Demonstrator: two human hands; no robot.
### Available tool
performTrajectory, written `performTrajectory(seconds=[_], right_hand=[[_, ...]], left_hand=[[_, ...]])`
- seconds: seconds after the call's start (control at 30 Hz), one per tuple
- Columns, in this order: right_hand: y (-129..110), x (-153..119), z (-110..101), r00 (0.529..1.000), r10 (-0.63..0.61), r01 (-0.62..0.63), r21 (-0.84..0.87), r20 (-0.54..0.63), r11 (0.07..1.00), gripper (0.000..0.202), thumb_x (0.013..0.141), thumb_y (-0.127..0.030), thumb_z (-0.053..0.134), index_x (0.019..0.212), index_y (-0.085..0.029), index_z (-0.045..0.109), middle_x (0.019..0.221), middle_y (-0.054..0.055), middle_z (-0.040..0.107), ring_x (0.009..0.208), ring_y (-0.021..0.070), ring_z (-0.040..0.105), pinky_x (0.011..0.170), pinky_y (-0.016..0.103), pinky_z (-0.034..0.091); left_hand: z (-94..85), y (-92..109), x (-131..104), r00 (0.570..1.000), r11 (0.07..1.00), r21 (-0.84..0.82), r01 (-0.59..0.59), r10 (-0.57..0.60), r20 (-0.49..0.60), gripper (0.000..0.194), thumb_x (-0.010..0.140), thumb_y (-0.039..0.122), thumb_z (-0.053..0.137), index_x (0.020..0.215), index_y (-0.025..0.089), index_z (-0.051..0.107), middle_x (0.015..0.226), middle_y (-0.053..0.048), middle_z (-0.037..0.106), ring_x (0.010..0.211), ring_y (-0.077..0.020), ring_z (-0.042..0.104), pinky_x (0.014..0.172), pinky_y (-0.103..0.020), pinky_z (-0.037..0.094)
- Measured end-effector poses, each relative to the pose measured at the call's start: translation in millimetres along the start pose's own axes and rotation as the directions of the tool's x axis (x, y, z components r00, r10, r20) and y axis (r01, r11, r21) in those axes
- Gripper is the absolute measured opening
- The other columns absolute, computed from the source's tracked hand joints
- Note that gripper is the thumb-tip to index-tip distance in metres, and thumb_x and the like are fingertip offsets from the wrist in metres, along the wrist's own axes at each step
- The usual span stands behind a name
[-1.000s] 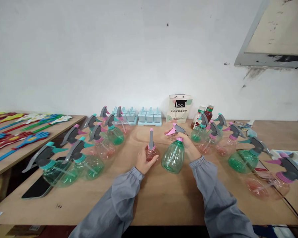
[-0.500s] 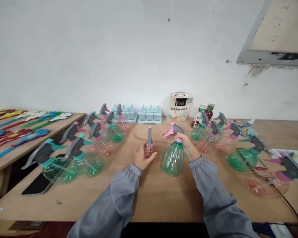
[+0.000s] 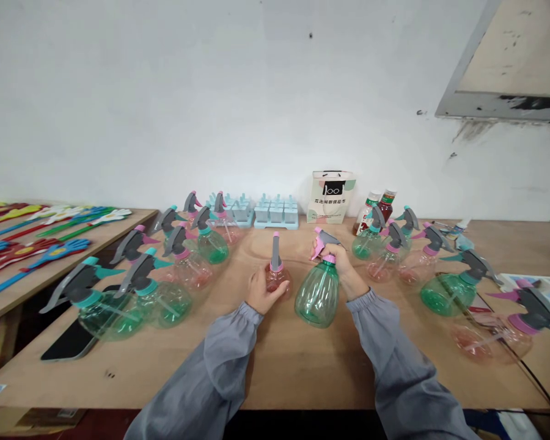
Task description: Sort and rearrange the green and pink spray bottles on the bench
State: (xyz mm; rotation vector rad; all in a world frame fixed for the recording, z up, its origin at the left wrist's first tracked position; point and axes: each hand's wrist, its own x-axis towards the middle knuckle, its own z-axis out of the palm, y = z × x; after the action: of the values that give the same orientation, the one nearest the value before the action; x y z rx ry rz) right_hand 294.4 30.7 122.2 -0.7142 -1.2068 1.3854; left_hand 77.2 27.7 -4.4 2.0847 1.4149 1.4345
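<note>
Centrally, head view: one translucent pink plastic spray bottle [image 3: 277,280], axis upright, clasped in left hand [image 3: 263,292] on brown wooden table [image 3: 302,379]; right of it, one translucent green plastic spray bottle [image 3: 318,296], axis tilted, pink tip leftward, gripped near neck by right hand [image 3: 341,263].

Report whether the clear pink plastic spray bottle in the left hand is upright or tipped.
Upright: the pink bottle stands in the left hand, its grey spray head topmost.
</note>
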Motion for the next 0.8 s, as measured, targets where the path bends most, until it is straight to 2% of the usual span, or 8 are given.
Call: performTrajectory(seconds=[0.2,0.4,0.6,0.73,0.8], right_hand=[[-3.1,-2.9,4.8,1.0,-0.001,0.002,-0.023,0.025,1.0,0.019,0.049,-0.023,0.057,0.066,-0.023,0.066,0.072,0.003,0.071,0.076,0.0222,0.065,0.065,0.031,0.049],[0.4,-0.2,-1.4,0.999,-0.012,0.01,-0.063,-0.035,0.998,0.012,0.047,-0.024,0.054,0.056,-0.022,0.062,0.062,0.003,0.067,0.065,0.0192,0.06,0.061,0.03,0.047],[-2.2,-5.7,6.0,1.0,-0.024,0.025,-0.105,0.01,0.994,0.014,0.054,-0.023,0.058,0.065,-0.022,0.068,0.073,0.002,0.071,0.074,0.0188,0.063,0.07,0.029,0.049],[-3.1,-5.7,5.8,0.995,-0.077,0.069,-0.128,-0.057,0.989,0.007,0.052,-0.024,0.057,0.054,-0.023,0.063,0.062,0.0,0.065,0.064,0.0167,0.058,0.067,0.03,0.048],[-4.3,-8.2,4.3,0.994,-0.071,0.061,-0.116,-0.083,0.991,0.004,0.053,-0.024,0.058,0.054,-0.023,0.062,0.063,0.0,0.065,0.066,0.0169,0.058,0.067,0.03,0.047]], left_hand=[[-0.5,1.1,0.1,1.0,1.0,0.011,0.0,0.0,-0.002,0.059,0.075,0.046,0.074,0.122,0.02,0.052,0.11,-0.013,0.072,0.104,-0.0316,0.07,0.094,-0.05,0.052],[-0.8,1.1,0.2,1.0,1.0,0.007,-0.018,0.018,-0.002,0.058,0.075,0.047,0.073,0.121,0.019,0.051,0.109,-0.013,0.072,0.103,-0.0315,0.07,0.093,-0.05,0.053],[-0.3,0.6,0.0,1.0,1.0,0.02,-0.011,0.011,0.005,0.056,0.076,0.046,0.073,0.121,0.02,0.052,0.111,-0.012,0.072,0.104,-0.0309,0.07,0.094,-0.049,0.052],[-0.4,0.5,-0.2,1.0,0.999,0.03,-0.022,0.022,0.001,0.057,0.076,0.046,0.073,0.122,0.02,0.051,0.11,-0.013,0.072,0.105,-0.0315,0.069,0.095,-0.05,0.052],[-0.6,0.7,-0.2,1.0,0.999,0.035,-0.026,0.026,0.002,0.057,0.076,0.046,0.073,0.123,0.021,0.052,0.111,-0.013,0.072,0.106,-0.0312,0.069,0.096,-0.049,0.052]])
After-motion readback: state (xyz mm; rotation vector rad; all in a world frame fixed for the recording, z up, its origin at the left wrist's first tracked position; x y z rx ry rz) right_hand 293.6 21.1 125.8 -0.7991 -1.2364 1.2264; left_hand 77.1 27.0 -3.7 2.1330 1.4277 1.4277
